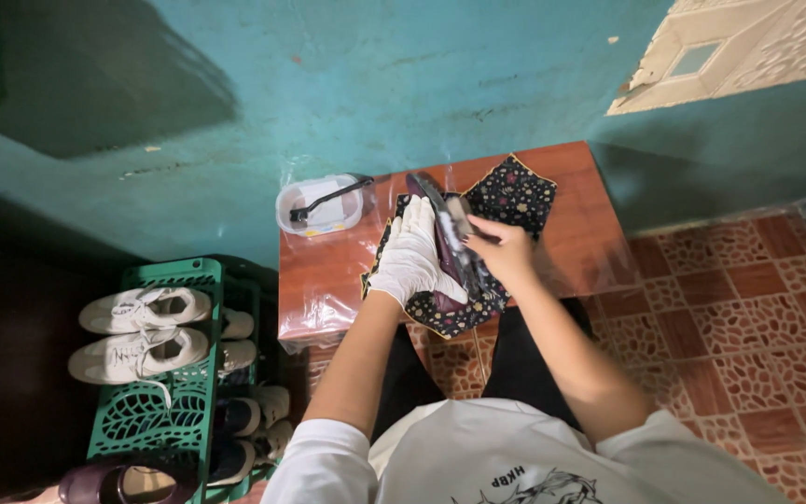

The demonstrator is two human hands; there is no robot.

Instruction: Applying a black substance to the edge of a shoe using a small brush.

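Head view: looking straight down at a small table set against a teal wall.
Left hand (414,257): in a white glove, fingers wrapped over the near side of a dark maroon shoe (448,245), gripping it firmly.
Right hand (501,250): bare, fingers curled against the far side of the shoe near its opening, holding it; what lies under the fingertips cannot be told.
Shoe: held between both hands, tilted on its side, toe end pointing toward the wall, just above the cloth.
Cloth (515,191): dark fabric with a small flower print and a thin yellow edge, spread flat on the table beneath the hands, 1 corner reaching toward the wall.
Table (590,224): reddish-brown wooden top under a clear plastic sheet (324,299), which wrinkles and hangs over the near left edge.
Tub (321,205): white plastic container at the far left corner of the table, well apart from the cloth, with a dark-handled brush (330,197) lying across its rim.
Crate rack (156,411): green plastic, on the floor left of the table.
White sneakers (142,331): 2 of them lying on top of the rack, laces up.
Other shoes (244,411): several pairs tucked in the lower levels, partly hidden.
Floor (757,308): red-brown patterned tiles to the right of the table.
Person: white shirt sleeves and dark trousers at the bottom edge.
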